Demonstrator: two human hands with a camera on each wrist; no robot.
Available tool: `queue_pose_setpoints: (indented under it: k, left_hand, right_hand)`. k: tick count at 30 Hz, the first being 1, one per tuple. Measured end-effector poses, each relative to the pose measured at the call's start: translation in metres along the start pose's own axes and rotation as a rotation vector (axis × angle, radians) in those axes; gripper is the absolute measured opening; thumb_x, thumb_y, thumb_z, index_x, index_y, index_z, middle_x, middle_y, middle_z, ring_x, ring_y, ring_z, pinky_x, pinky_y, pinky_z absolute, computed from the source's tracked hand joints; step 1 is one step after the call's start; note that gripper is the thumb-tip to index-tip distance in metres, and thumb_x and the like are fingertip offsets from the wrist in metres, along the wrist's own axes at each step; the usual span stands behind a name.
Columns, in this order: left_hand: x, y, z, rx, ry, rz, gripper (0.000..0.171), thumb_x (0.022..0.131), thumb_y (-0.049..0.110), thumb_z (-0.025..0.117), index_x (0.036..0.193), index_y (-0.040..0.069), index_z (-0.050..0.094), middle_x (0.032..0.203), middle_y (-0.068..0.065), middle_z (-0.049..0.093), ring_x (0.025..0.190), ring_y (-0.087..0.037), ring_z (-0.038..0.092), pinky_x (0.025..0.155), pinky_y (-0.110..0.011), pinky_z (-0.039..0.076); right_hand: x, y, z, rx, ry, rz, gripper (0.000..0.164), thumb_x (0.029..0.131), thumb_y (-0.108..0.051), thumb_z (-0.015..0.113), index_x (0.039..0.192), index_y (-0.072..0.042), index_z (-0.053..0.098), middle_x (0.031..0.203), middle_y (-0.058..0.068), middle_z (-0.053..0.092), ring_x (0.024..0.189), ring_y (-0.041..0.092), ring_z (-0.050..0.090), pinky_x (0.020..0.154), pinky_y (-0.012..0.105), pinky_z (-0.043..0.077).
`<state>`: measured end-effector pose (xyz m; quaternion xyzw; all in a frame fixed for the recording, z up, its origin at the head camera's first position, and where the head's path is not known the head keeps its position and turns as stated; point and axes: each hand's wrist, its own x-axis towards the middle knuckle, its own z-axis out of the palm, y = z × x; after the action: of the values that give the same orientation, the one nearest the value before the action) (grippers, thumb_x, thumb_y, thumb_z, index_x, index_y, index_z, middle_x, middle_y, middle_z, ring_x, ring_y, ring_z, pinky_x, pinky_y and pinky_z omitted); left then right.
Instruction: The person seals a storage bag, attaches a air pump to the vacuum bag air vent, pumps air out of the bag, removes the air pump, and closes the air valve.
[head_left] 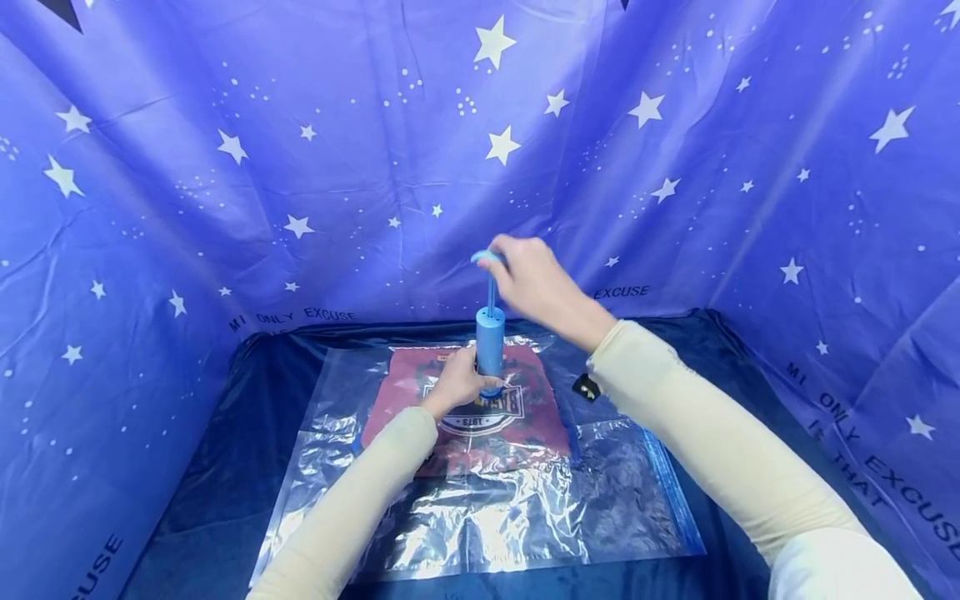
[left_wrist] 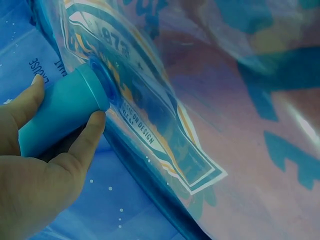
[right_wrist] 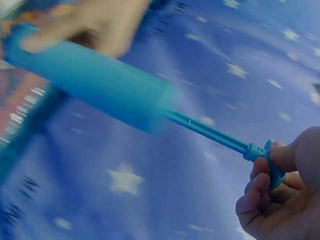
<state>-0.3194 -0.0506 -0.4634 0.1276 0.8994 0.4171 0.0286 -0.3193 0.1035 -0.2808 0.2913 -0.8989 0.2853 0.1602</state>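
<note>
A blue hand pump (head_left: 490, 346) stands upright on a clear plastic storage bag (head_left: 517, 517). Inside the bag lies a folded red garment (head_left: 420, 375) with a printed badge. My left hand (head_left: 459, 382) grips the lower part of the pump's barrel, fingers and thumb curled round it, close above the bag's valve (left_wrist: 102, 80). Up at the top, my right hand (head_left: 528, 275) holds the pump handle (right_wrist: 274, 165) between thumb and curled fingers. The plunger rod (right_wrist: 207, 132) is drawn well out of the barrel.
A small dark object (head_left: 587, 387) with a yellowish mark lies right of the garment. The bag's blue zip edge (head_left: 671, 492) runs along its right side. Dark blue cloth (head_left: 202, 500) covers the table, and purple star-patterned curtains (head_left: 390, 167) enclose the back and sides.
</note>
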Motion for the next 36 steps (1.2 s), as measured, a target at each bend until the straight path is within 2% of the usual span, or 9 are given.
queue_pose_setpoints:
  k: [5,10,13,19,22,24,29,34,36]
  left_hand:
    - [0.001,-0.001,0.003,-0.012,-0.011,0.033,0.044,0.086,0.012,0.089,0.121,-0.003,0.067,0.111,-0.018,0.074,0.103,-0.033,0.072,0.096,-0.046,0.055]
    - [0.000,-0.003,0.004,-0.031,-0.002,0.034,0.044,0.086,0.011,0.089,0.123,-0.002,0.068,0.112,-0.017,0.074,0.104,-0.033,0.071,0.097,-0.047,0.054]
    - [-0.001,-0.003,0.004,-0.032,-0.002,0.031,0.044,0.086,0.011,0.089,0.122,-0.002,0.068,0.112,-0.017,0.074,0.103,-0.033,0.071,0.096,-0.047,0.054]
    - [-0.004,-0.004,0.006,-0.056,-0.016,0.032,0.043,0.086,0.009,0.089,0.121,-0.002,0.067,0.108,-0.015,0.074,0.098,-0.030,0.072,0.093,-0.043,0.056]
    - [-0.005,-0.005,0.007,-0.056,-0.030,0.044,0.044,0.086,0.009,0.088,0.123,-0.003,0.067,0.108,-0.015,0.075,0.098,-0.029,0.072,0.093,-0.043,0.056]
    - [-0.005,-0.006,0.007,-0.061,-0.028,0.045,0.044,0.086,0.009,0.088,0.123,-0.003,0.066,0.109,-0.016,0.074,0.100,-0.031,0.072,0.094,-0.044,0.056]
    - [-0.004,-0.006,0.004,-0.060,-0.010,0.028,0.042,0.086,0.010,0.089,0.121,-0.003,0.067,0.108,-0.015,0.074,0.097,-0.029,0.072,0.093,-0.043,0.056]
    - [-0.003,-0.004,0.001,-0.130,-0.012,0.012,0.039,0.087,0.004,0.087,0.118,-0.005,0.066,0.102,-0.020,0.074,0.080,-0.029,0.074,0.066,-0.038,0.062]
    - [-0.004,-0.003,0.001,-0.134,-0.014,0.002,0.039,0.087,0.004,0.086,0.119,-0.005,0.066,0.103,-0.021,0.074,0.080,-0.030,0.075,0.064,-0.037,0.062]
  right_hand:
    - [0.016,-0.023,-0.042,-0.024,0.165,-0.072,0.024,0.110,-0.021,0.059,0.106,0.000,0.070,0.078,0.009,0.059,0.063,0.023,0.048,0.062,0.036,0.041]
    - [0.020,-0.028,-0.049,-0.044,0.201,-0.086,0.024,0.110,-0.020,0.059,0.107,0.001,0.070,0.077,0.010,0.058,0.066,0.026,0.050,0.064,0.037,0.040]
    - [0.014,-0.019,-0.031,-0.035,0.148,-0.043,0.023,0.110,-0.020,0.060,0.110,0.001,0.070,0.078,0.009,0.060,0.064,0.024,0.052,0.063,0.036,0.045]
    - [-0.017,0.015,0.031,-0.049,-0.088,0.037,0.021,0.110,-0.019,0.060,0.107,0.002,0.065,0.077,0.007,0.063,0.061,0.019,0.058,0.056,0.033,0.052]
    - [-0.027,0.025,0.047,-0.098,-0.110,0.025,0.020,0.109,-0.017,0.062,0.099,0.000,0.063,0.075,0.007,0.062,0.062,0.019,0.058,0.058,0.035,0.051]
    - [-0.027,0.025,0.047,-0.112,-0.104,0.005,0.019,0.108,-0.017,0.063,0.097,-0.001,0.062,0.074,0.007,0.060,0.062,0.019,0.056,0.058,0.035,0.049]
    - [-0.009,0.008,0.019,-0.018,-0.054,0.003,0.020,0.108,-0.018,0.062,0.102,0.000,0.066,0.073,0.006,0.058,0.058,0.018,0.052,0.054,0.034,0.048]
    - [0.015,-0.019,-0.023,0.033,0.139,-0.050,0.025,0.110,-0.022,0.059,0.109,0.000,0.071,0.077,0.007,0.060,0.060,0.020,0.050,0.061,0.034,0.045]
    - [0.020,-0.027,-0.037,0.031,0.198,-0.070,0.025,0.110,-0.023,0.059,0.107,-0.001,0.071,0.077,0.008,0.059,0.061,0.022,0.048,0.063,0.034,0.042]
